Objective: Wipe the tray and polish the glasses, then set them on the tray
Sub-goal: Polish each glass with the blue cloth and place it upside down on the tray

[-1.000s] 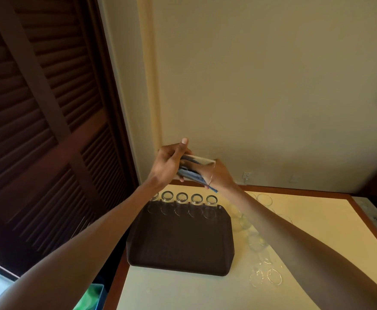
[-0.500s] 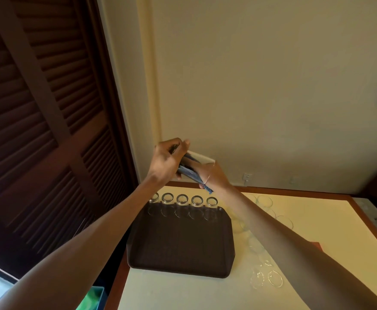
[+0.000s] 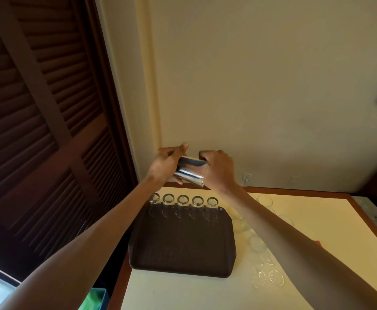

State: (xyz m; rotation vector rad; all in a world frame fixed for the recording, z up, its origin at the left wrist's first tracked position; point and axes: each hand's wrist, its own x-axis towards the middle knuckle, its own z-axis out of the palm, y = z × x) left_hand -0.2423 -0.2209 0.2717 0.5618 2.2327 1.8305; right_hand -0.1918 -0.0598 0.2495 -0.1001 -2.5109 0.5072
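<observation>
The left hand (image 3: 166, 167) and right hand (image 3: 218, 172) are clasping the glass (image 3: 190, 173) — it is lying sideways between them. The tray (image 3: 183, 247) is sitting below.

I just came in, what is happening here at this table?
A person holds one glass sideways above the table, the left hand and the right hand gripping its two ends. Five glasses stand in a row along the far edge of the brown tray. More glasses wait on the table, right of the tray.
</observation>
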